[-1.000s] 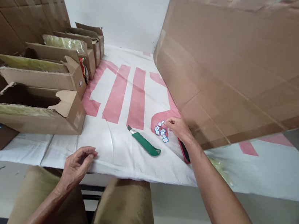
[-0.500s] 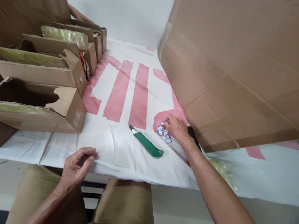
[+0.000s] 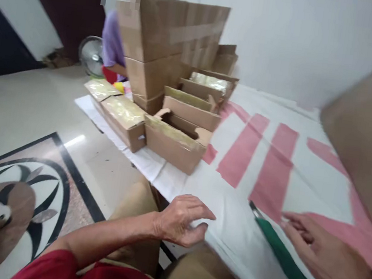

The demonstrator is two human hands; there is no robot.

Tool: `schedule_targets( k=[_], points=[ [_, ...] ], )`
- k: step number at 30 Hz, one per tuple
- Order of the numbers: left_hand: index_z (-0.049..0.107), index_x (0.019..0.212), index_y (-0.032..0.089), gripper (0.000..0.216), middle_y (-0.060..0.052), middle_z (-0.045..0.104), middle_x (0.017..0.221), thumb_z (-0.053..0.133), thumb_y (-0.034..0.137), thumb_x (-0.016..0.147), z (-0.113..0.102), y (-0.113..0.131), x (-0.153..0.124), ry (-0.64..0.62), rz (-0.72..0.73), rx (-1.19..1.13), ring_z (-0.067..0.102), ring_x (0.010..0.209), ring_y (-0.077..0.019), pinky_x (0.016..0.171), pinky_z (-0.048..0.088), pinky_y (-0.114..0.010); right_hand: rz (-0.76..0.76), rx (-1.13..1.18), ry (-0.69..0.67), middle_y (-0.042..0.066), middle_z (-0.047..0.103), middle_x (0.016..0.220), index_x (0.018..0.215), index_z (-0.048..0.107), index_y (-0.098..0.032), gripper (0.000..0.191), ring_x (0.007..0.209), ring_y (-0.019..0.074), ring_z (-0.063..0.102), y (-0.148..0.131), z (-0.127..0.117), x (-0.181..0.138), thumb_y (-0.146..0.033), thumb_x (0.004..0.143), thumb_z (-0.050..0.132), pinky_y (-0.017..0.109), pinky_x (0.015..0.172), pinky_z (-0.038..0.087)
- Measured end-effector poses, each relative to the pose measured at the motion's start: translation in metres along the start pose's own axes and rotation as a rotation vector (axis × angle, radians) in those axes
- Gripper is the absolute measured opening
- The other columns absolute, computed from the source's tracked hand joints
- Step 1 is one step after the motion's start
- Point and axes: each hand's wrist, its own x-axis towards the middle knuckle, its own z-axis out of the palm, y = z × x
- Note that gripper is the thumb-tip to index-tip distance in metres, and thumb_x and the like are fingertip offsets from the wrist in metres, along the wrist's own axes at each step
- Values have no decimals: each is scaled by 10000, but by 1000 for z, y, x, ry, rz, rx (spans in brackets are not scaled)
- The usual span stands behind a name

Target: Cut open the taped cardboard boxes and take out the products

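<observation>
My left hand (image 3: pixel 185 219) hovers at the table's front edge, thumb and fingers apart, with nothing between them. My right hand (image 3: pixel 323 256) is over the table at the right, blurred, its fingertips drawn together. Whatever they may hold is too small or hidden to make out. Just left of that hand lies a green utility knife (image 3: pixel 282 253) on the cloth, its metal tip pointing away from me. The small blue-edged labels do not show. Nearest beyond my left hand is an open cardboard box (image 3: pixel 173 149) with a cut-out front.
More open boxes (image 3: pixel 193 108) stand in a row behind, beside a tall taped carton (image 3: pixel 165 36). Closed boxes (image 3: pixel 124 113) line the left edge. A large cardboard piece (image 3: pixel 369 122) rises at the right. Behind the carton sits a person in a purple shirt (image 3: pixel 115 41), near a fan (image 3: pixel 91 56).
My view has swung left, bringing the floor, fan and other person into sight. My right hand has come away from the labels' spot toward the knife. My left hand stays open.
</observation>
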Motion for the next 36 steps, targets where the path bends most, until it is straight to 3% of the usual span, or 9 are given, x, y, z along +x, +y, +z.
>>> schedule_targets(
  k=[3, 4, 7, 11, 15, 20, 25, 31, 36],
  points=[
    [764, 1071, 202, 277, -150, 812, 992, 580, 223, 865, -54, 15, 9, 22, 72, 118, 766, 941, -277, 890, 604, -435, -120, 201, -193, 78, 832, 834, 835, 786, -431, 245, 665, 354, 762, -55, 41, -2, -620, 716, 686, 459, 549, 539],
    [758, 1088, 204, 273, -151, 805, 1027, 580, 221, 881, -77, 18, 10, 108, 55, 159, 754, 980, -278, 909, 598, -438, -188, 261, -229, 75, 831, 828, 849, 793, -408, 277, 667, 345, 768, -80, 51, -5, -634, 751, 668, 453, 560, 559],
    [728, 1101, 210, 251, -115, 778, 1082, 591, 209, 891, -156, 10, 8, 577, 10, 284, 723, 1050, -259, 998, 565, -438, -368, 414, -354, 53, 833, 847, 967, 808, -339, 327, 649, 278, 759, -159, 73, -18, -585, 861, 620, 409, 602, 607],
    [671, 1181, 196, 391, -102, 710, 1182, 641, 236, 793, -254, -46, 1, 1036, -204, 326, 676, 1118, -255, 1003, 546, -421, -483, 568, -458, 72, 825, 1158, 1192, 772, -284, 364, 966, 277, 794, -246, 103, -19, -399, 900, 587, 391, 750, 643],
    [623, 1199, 197, 482, -116, 666, 1290, 666, 252, 722, -314, -109, -1, 1196, -425, 238, 619, 1259, -289, 1060, 519, -422, -508, 697, -521, 124, 758, 1330, 1413, 659, -227, 552, 1141, 298, 753, -309, 140, -6, -321, 874, 591, 453, 933, 630],
    [609, 1180, 197, 419, -107, 680, 1270, 643, 304, 777, -336, -148, 11, 1217, -405, 137, 635, 1233, -260, 1094, 507, -394, -481, 801, -488, 177, 648, 1494, 1551, 513, -185, 713, 1324, 327, 661, -368, 181, 11, -324, 860, 612, 490, 1043, 585],
    [615, 1134, 172, 375, -89, 678, 1126, 630, 348, 803, -339, -157, 20, 1219, -371, 135, 644, 1096, -223, 1012, 516, -349, -436, 824, -392, 193, 637, 1493, 1534, 517, -170, 684, 1396, 327, 602, -388, 203, 20, -293, 866, 591, 498, 1104, 548],
    [621, 1126, 173, 462, -22, 616, 994, 682, 455, 764, -337, -144, 6, 1243, -422, 182, 601, 930, -177, 873, 492, -305, -417, 789, -367, 229, 638, 1459, 1486, 553, -113, 699, 1369, 353, 606, -390, 200, 22, -317, 822, 624, 516, 1125, 527],
    [666, 1061, 157, 522, -1, 605, 903, 707, 542, 712, -331, -109, -18, 1224, -512, 210, 568, 824, -168, 792, 481, -305, -394, 827, -419, 182, 672, 1404, 1478, 552, -156, 688, 1312, 326, 634, -391, 189, 26, -344, 819, 618, 492, 1123, 513]
  ],
)
